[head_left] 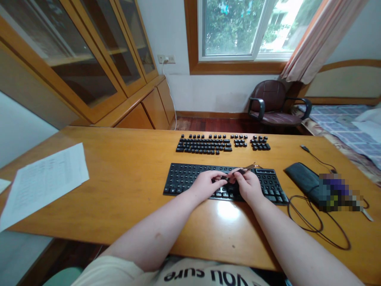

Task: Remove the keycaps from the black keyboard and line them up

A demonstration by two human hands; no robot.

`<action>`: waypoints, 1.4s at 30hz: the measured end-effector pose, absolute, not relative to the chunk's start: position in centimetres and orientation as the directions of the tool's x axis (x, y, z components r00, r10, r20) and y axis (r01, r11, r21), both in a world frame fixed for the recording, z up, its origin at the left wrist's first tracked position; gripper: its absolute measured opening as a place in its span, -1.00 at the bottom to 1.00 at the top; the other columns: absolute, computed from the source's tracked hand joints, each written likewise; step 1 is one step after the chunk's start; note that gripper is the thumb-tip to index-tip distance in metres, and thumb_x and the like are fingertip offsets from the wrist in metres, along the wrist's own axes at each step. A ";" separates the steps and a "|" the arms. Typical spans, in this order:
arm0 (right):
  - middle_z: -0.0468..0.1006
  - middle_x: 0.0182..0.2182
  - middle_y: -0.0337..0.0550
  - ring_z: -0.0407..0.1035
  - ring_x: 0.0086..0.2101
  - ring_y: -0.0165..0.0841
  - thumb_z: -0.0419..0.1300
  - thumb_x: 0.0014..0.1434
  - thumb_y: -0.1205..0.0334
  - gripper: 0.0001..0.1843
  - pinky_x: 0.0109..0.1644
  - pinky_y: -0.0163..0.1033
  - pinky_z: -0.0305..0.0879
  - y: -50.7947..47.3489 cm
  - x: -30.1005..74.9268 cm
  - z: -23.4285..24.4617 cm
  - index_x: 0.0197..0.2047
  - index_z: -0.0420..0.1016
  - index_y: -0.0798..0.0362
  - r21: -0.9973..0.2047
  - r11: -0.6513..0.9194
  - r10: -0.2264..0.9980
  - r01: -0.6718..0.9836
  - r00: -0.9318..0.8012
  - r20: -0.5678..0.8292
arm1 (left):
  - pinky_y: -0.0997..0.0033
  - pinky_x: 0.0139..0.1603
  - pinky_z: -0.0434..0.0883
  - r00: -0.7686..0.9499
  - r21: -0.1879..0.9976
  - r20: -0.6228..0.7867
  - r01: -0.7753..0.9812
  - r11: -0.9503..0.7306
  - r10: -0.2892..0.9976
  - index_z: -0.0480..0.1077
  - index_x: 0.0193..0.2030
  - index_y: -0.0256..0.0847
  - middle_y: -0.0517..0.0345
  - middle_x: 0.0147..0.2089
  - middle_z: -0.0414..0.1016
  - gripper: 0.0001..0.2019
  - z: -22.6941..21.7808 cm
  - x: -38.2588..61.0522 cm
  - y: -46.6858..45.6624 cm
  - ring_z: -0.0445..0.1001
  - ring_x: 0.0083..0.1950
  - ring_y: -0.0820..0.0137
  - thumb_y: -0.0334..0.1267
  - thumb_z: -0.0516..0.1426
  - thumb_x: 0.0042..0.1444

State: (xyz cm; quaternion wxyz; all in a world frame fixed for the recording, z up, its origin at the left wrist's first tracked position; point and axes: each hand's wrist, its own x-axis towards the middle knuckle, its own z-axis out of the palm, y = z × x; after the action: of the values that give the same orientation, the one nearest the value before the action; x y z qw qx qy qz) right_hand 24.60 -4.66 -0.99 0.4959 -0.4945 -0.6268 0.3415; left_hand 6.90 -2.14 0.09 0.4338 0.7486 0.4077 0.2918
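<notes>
A black keyboard point(186, 178) lies on the desk in front of me. Most of its upper rows show bare key posts, while keycaps still sit along parts of the bottom edge. Over its middle, my right hand point(248, 184) is closed around a slim tool point(244, 171) with a dark grip and thin, metallic-looking ends pointing up and right. My left hand point(210, 182) is pinched close beside it, the fingertips nearly meeting those of the right hand. Something small and dark shows between the left fingers, too hidden to name. Loose black keycaps point(204, 146) lie behind the keyboard, arranged in keyboard order.
A dark pouch point(306, 182) lies to the right, beside a pixelated patch. The black cable point(321, 232) loops over the right side of the desk, with a USB plug point(304, 148) further back. Printed paper point(47, 178) rests at the left. An armchair point(272, 101) stands beyond the desk.
</notes>
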 end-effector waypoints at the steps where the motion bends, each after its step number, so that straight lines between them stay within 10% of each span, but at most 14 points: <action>1: 0.51 -0.51 -0.14 0.38 -0.54 -0.39 0.02 0.23 0.04 -0.64 -0.43 -0.29 0.34 -4.7 24.6 -1.1 -0.38 0.49 0.09 -0.931 0.262 0.962 0.256 0.008 0.273 | 0.42 -0.11 0.39 0.484 0.897 0.068 0.353 -0.266 0.872 0.49 -0.12 -0.18 0.14 -0.16 0.56 -0.75 0.1 6.8 -2.0 0.48 -0.20 0.38 -0.22 0.16 0.05; 31: 0.59 -0.37 -0.08 0.47 -0.31 -0.28 0.06 0.22 0.14 -0.77 -0.18 -0.16 0.39 -5.2 24.7 -0.2 -0.29 0.51 0.03 -0.757 0.535 0.844 0.375 -0.220 0.488 | 0.38 -0.18 0.40 0.459 0.997 -0.071 0.060 0.049 0.886 0.48 -0.29 -0.30 0.10 -0.35 0.54 -0.78 -0.5 6.6 -1.1 0.46 -0.32 0.41 -0.20 0.22 -0.05; 42: 0.57 -0.48 -0.09 0.47 -0.47 -0.30 0.02 0.22 -0.01 -0.63 -0.33 -0.20 0.43 -5.0 24.7 -1.5 -0.37 0.50 0.07 -0.931 0.317 0.915 0.183 0.200 0.351 | 0.36 -0.12 0.41 0.339 0.940 0.131 0.255 -0.225 0.932 0.39 -0.15 -0.25 0.07 -0.20 0.47 -0.73 1.8 6.3 1.0 0.45 -0.21 0.41 -0.29 0.19 -0.04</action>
State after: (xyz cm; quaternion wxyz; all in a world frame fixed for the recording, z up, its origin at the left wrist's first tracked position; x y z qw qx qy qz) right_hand 24.70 -5.02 -1.50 0.5942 -0.4968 -0.5526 0.3078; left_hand 6.32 1.03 1.80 0.4470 0.6853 0.4331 0.3782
